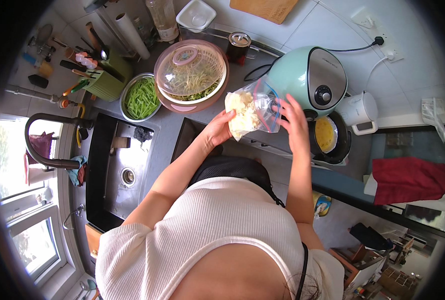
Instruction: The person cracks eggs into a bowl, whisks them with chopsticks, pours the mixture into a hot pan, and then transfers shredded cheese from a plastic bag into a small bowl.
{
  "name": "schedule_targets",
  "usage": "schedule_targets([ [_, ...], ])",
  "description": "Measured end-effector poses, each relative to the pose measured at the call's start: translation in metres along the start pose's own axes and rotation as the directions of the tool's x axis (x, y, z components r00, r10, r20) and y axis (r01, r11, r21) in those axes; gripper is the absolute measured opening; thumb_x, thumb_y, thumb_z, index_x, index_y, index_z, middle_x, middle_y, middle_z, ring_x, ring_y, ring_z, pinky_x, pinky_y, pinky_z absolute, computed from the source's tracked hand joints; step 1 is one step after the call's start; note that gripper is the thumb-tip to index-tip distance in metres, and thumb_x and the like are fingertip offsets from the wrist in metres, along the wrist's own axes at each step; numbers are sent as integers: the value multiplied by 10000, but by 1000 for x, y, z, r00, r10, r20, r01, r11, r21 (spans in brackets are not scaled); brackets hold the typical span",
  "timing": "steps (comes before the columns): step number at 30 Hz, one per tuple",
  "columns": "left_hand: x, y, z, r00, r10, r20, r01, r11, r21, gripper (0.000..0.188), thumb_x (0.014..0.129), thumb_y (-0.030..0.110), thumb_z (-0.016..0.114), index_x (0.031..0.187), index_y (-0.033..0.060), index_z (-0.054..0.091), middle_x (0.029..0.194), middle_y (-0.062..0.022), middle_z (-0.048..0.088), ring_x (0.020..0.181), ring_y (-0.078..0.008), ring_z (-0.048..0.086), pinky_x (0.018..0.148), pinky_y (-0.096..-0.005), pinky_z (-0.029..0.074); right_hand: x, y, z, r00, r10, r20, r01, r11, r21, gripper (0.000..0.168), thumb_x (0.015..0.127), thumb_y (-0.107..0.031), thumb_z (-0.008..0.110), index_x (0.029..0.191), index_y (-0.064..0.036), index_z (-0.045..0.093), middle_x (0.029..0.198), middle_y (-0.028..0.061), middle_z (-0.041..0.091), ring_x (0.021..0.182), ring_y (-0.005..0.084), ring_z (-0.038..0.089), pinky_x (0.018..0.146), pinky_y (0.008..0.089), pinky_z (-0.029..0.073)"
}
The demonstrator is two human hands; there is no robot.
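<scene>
My left hand grips a clear zip bag by its filled end, thumb on top. Pale yellow shredded or sliced food fills that end; its exact kind is unclear. At the bag's other end, near the red and blue zip lines, is my right hand with its fingers spread. Its fingertips overlap the plastic edge, but whether they pinch it cannot be made out. Just beyond the bag stands a mint-green air fryer. Its pulled-out basket holds a lined dish of yellow food.
A lidded pink strainer bowl of sprouts stands beside a metal bowl of cut green vegetables. At left are a sink, a black faucet and a knife block. A white kettle and red cloth are at right.
</scene>
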State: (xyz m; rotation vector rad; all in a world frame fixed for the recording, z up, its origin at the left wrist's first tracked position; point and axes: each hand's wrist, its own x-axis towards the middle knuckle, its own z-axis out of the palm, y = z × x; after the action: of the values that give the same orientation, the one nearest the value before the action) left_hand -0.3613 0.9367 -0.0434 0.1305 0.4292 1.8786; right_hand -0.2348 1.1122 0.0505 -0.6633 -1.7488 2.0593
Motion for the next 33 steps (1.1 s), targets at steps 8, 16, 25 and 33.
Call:
schedule_targets([
  [8, 18, -8, 54, 992, 108, -67, -97, 983, 156, 602, 800, 144, 693, 1315, 55, 395, 1242, -87, 538, 1141, -234, 535, 994, -405, 418, -34, -1, 10, 992, -19, 124, 16, 1000, 25, 730, 763, -110, 735, 1360, 40, 342, 1250, 115, 509, 1113, 164, 525, 905, 295, 456],
  [16, 24, -6, 79, 990, 123, 69, -136, 965, 225, 682, 768, 273, 751, 1312, 54, 403, 1252, -82, 530, 1170, -223, 512, 981, -392, 421, -29, -18, 2, 977, -181, -112, 163, 975, -153, 351, 800, -67, 709, 1110, 53, 599, 874, 59, 644, 653, 91, 555, 604, 228, 464],
  [25, 14, 14, 78, 973, -31, 231, 14, 997, 79, 842, 749, 472, 718, 1376, 53, 343, 1335, -110, 465, 1261, -272, 434, 1034, -473, 362, -34, -58, -5, 933, -359, -11, 293, 779, -555, 306, 787, -157, 726, 1024, 23, 656, 764, 88, 678, 613, 90, 606, 572, 240, 483],
  [33, 25, 52, 87, 877, -280, 391, -94, 697, 711, 819, 668, 265, 832, 1314, -9, 409, 1222, -82, 547, 1127, -152, 510, 983, -309, 394, -40, -73, -2, 876, -455, 161, 438, 609, -661, 267, 770, -163, 735, 974, -6, 662, 773, 100, 676, 686, 121, 643, 605, 257, 496],
])
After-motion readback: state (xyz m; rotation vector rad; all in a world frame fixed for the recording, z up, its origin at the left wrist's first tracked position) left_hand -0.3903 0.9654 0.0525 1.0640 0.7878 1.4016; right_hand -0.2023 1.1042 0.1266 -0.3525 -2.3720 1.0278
